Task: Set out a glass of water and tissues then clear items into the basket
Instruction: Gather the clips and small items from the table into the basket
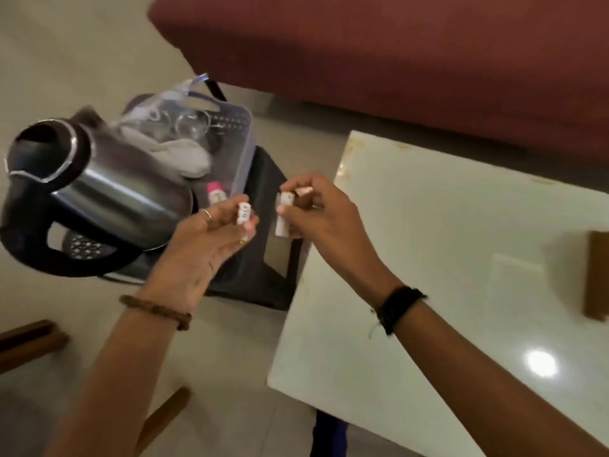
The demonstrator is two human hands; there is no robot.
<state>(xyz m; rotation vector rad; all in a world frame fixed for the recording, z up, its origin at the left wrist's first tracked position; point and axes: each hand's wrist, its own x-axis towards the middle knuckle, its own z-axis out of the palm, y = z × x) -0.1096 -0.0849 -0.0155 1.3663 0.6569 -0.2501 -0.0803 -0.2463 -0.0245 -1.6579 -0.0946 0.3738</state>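
We hold both hands up between the basket point(242, 150) and the left edge of the white surface point(428, 258). Our left hand point(211, 245) has its grip clamped on a small white tube point(244, 216), pinched between thumb and fingertips, palm turned up. Our right hand point(324, 219) has its grip clamped on a longer white stick point(284, 215) with an orange band near its top; something small and pale also shows at its fingertips, too blurred to name. The two items are near each other but apart.

The basket sits on a dark stool point(263, 258) just beside the surface's left edge. Inside it we see a glass point(192, 125), a pale cloth point(178, 153), clear plastic wrapping point(184, 90) and a pink-capped tube point(216, 191) near its front wall. A steel kettle point(89, 192) stands left of the basket, partly in front of it. A brown block point(596, 275) lies at the surface's right edge. A red sofa point(395, 54) runs behind.
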